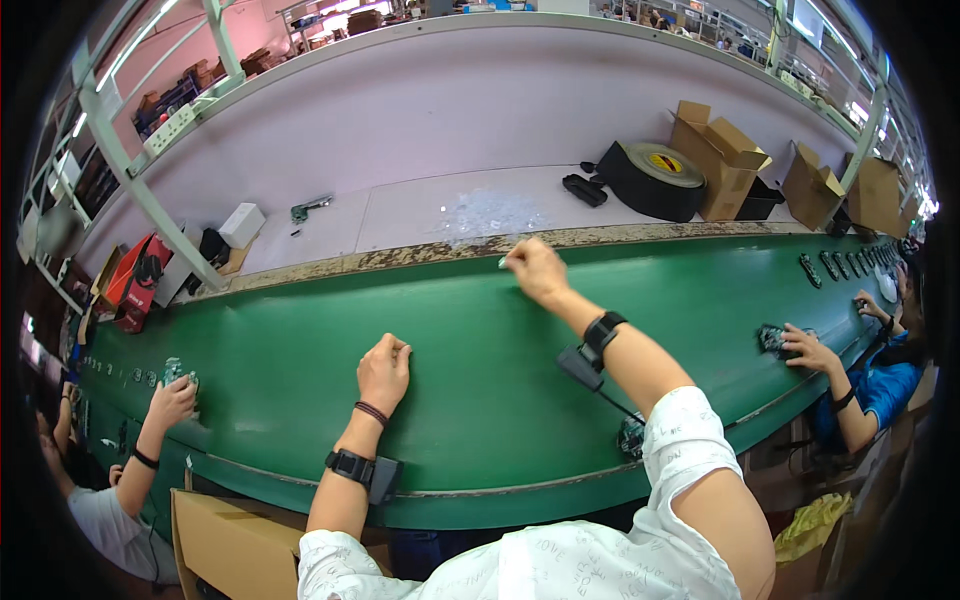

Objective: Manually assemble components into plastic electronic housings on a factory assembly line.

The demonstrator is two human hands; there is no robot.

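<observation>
One right hand (538,268) pinched one small pale piece (502,262) over the green tabletop (480,400)'s far side; one left hand (384,370), well apart, was curled, its inside hidden.

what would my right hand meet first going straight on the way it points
Your right hand would likely meet the worn brown edging, then the scattered clear pieces; its height is unclear.

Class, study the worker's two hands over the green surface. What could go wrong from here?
The small pale piece might slip: the right hand seems to pinch it by the fingertips alone. If dropped, it could get lost among the loose clear pieces nearby. The thin cable along the right forearm might snag the dark circuit-board part close to it.
</observation>
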